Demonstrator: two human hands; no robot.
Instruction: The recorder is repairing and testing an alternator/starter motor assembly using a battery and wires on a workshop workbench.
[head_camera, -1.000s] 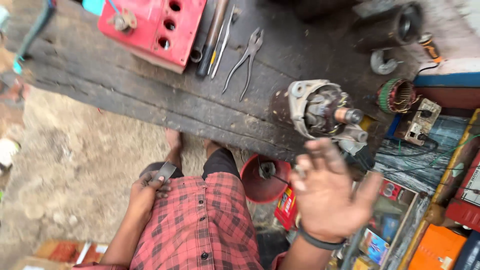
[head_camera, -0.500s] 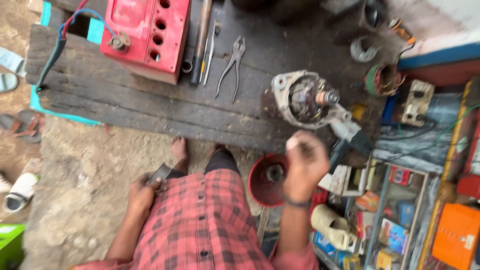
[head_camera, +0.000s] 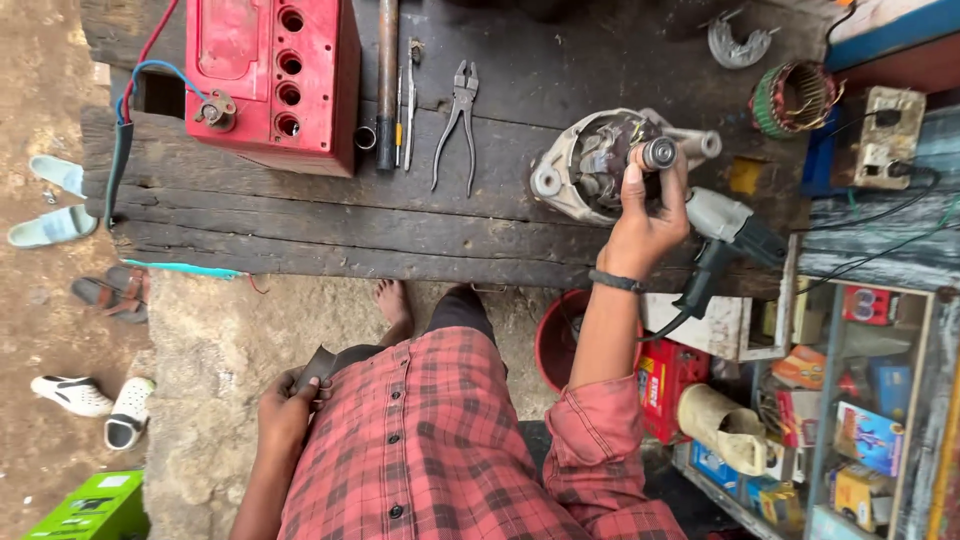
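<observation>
My right hand (head_camera: 645, 225) pinches the alternator (head_camera: 600, 165) shaft end — the housing could roll off the surface (head_camera: 300, 215). Left hand (head_camera: 288, 410) clasps a dark scrap (head_camera: 325, 368).

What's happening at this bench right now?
A person in a red checked shirt stands at a dark wooden bench. Their right hand grips the shaft end of a grey metal alternator lying on it. Their left hand holds a small dark piece at their side. Steel pliers and a red battery lie nearby.

Red battery (head_camera: 268, 75), red-checked shirt (head_camera: 440, 450), grey alternator (head_camera: 600, 165), dark bench (head_camera: 330, 215).
</observation>
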